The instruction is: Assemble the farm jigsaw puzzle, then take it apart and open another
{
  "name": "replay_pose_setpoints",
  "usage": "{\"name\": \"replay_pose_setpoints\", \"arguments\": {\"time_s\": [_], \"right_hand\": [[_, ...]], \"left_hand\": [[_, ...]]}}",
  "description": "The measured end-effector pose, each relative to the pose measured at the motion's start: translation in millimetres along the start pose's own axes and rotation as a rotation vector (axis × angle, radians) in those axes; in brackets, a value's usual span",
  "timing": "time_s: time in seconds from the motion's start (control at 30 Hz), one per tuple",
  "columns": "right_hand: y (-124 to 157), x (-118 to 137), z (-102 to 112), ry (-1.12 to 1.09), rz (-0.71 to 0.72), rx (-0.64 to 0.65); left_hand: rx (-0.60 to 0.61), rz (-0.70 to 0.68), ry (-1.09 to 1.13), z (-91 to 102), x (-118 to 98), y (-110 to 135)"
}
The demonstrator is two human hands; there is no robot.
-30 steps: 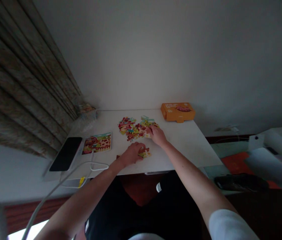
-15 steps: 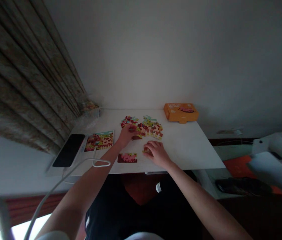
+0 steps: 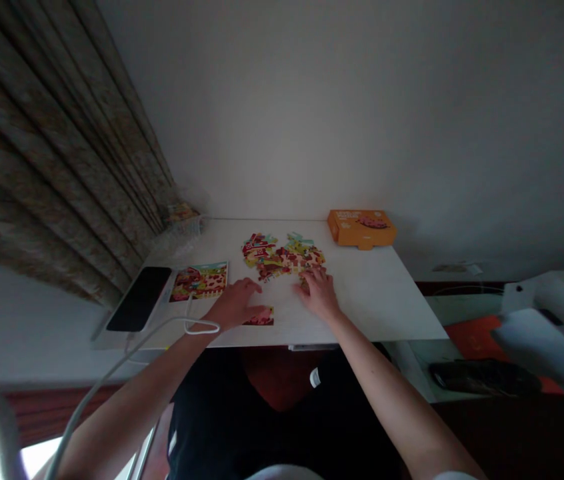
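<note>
Set low near the lower centre of the frame, on a white desk top [image 3: 377,300]: the left hand [image 3: 235,305], open, fingers stretched out rightward and close together, with no clear grip on anything, the fingertips [image 3: 259,310] placed against a small joined section of jigsaw puzzle [image 3: 263,318] with a dark red edge. Just to the right, the right hand [image 3: 318,293], also open, fingers spread wide and pressed downward, the fingertips [image 3: 307,277] planted on the lower edge of a larger mass of jigsaw pieces [image 3: 282,257].

Laid flat at the middle of the desk, that mass in red, yellow and green, its exact joins too small to tell. Placed left of it, a farm-scene picture card [image 3: 199,281]; farther left, a black smartphone [image 3: 139,299]. Looped by the near desk edge at lower left, a white cable [image 3: 112,363]. Parked at the far edge, upper right of the pieces, an orange cardboard box [image 3: 362,228]. Bunched at the far left corner, a clear plastic bag [image 3: 182,230], beside a patterned curtain [image 3: 47,147] hung down the upper left of the frame.
</note>
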State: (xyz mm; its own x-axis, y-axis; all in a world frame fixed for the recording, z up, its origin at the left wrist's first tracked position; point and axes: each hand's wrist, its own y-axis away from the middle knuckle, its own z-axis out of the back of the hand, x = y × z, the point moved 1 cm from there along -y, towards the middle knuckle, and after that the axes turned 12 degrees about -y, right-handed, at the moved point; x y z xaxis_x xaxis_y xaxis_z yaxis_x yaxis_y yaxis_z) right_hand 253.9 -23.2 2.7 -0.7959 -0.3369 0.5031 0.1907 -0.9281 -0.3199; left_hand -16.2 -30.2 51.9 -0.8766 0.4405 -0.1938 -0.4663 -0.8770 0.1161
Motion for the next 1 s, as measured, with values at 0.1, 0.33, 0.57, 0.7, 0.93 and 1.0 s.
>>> {"name": "replay_pose_setpoints", "arguments": {"time_s": [0.1, 0.33, 0.57, 0.7, 0.93, 1.0], "right_hand": [[11.3, 27.6, -2.5, -0.120, 0.160, 0.168], [21.5, 82.7, -23.8, -0.180, 0.230, 0.365], [17.4, 66.8, -28.5, -0.246, 0.090, 0.280], [14.4, 36.5, -14.8, -0.200, 0.054, 0.109], [-3.7, -25.6, 2.8, -0.034, -0.093, -0.129], [-10.2, -36.4, -2.8, -0.014, -0.165, -0.169]], "left_hand": [[0.124, 0.040, -0.063, -1.7, 2.1, 24.6], [0.203, 0.155, -0.026, -10.4, 0.8, 23.9], [0.091, 0.090, 0.476, -4.0, -6.9, 13.1], [-0.060, 0.118, 0.653, -7.5, -5.7, -14.8], [-0.210, 0.095, 0.144, -15.3, -6.9, -76.7], [-0.288, 0.122, 0.000, -20.8, -6.6, -86.8]]}}
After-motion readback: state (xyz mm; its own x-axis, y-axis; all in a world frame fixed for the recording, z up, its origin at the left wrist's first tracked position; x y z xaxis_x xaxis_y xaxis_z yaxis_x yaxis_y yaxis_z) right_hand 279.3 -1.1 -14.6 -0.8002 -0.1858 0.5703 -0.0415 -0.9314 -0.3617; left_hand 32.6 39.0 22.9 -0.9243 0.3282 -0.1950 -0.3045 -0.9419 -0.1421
